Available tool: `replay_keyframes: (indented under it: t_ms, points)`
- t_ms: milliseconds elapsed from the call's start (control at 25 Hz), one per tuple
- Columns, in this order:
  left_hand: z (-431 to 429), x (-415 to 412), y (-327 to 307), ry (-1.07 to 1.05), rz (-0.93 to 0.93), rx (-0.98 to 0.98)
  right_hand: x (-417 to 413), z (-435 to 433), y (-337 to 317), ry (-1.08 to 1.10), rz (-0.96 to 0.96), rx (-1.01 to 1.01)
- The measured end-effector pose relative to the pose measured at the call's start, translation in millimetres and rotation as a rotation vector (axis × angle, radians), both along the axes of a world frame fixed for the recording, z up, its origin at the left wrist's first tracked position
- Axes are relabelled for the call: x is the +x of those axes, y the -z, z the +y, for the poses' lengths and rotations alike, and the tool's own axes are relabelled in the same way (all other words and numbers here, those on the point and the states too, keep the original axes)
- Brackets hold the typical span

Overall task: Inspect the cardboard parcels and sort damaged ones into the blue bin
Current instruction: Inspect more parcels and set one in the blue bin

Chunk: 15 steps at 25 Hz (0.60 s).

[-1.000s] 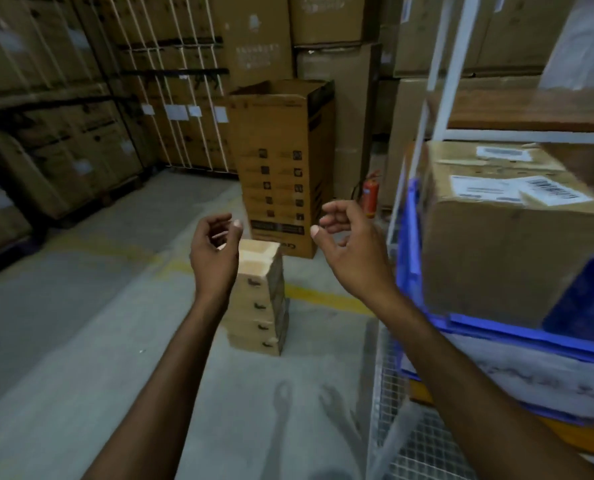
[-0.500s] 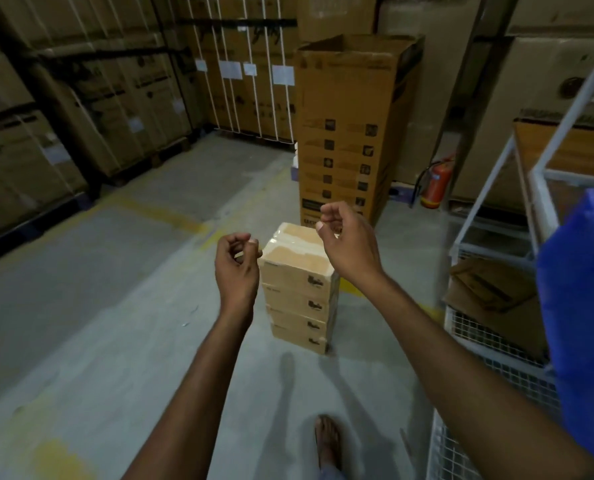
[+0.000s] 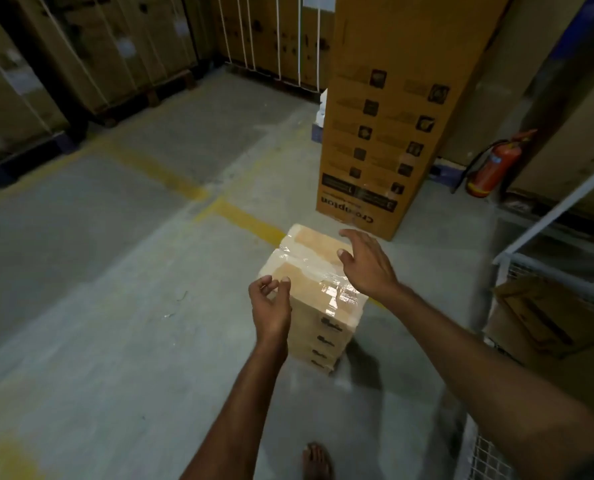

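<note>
Item: taped tan cardboard parcel stack [image 3: 318,299]. My left hand [image 3: 270,306] & right hand [image 3: 366,266] both released, empty. Risk: off-centre lift topples stack.

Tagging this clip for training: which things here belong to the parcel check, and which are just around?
Job: stack of taped parcels, left hand, right hand.
Around: tall printed carton, fire extinguisher, wire cage trolley.

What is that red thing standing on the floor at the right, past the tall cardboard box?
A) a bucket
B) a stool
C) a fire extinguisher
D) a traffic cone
C: the fire extinguisher is a red cylinder with a black hose and a handle on top, standing to the right of the tall cardboard box.
</note>
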State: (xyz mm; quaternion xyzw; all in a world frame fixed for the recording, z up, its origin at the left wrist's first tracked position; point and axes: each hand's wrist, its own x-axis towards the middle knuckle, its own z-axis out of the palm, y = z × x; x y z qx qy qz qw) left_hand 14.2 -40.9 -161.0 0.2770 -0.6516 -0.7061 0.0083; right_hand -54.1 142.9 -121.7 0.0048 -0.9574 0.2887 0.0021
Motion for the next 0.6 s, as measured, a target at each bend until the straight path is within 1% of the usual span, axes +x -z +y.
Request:
replay_keyframes:
  t_ms: [80,160,320,400,480,600]
  points:
    - [13,-28,39,0.036,-0.083,-0.026,-39,9,37,-0.022,-0.044,0.082]
    - [26,-43,73,0.026,-0.174,-0.015,-65,15,78,-0.042,-0.108,0.143]
    - [50,-61,130,0.018,-0.323,0.124,-106,28,150,-0.062,-0.189,0.207]
    - [61,-68,153,0.067,-0.329,0.169,-122,39,177,-0.028,-0.238,0.287]
    - [68,-75,173,0.09,-0.301,0.141,-136,47,195,0.004,-0.302,0.351]
    - [75,-76,187,0.102,-0.263,0.152,-144,50,205,0.022,-0.302,0.393]
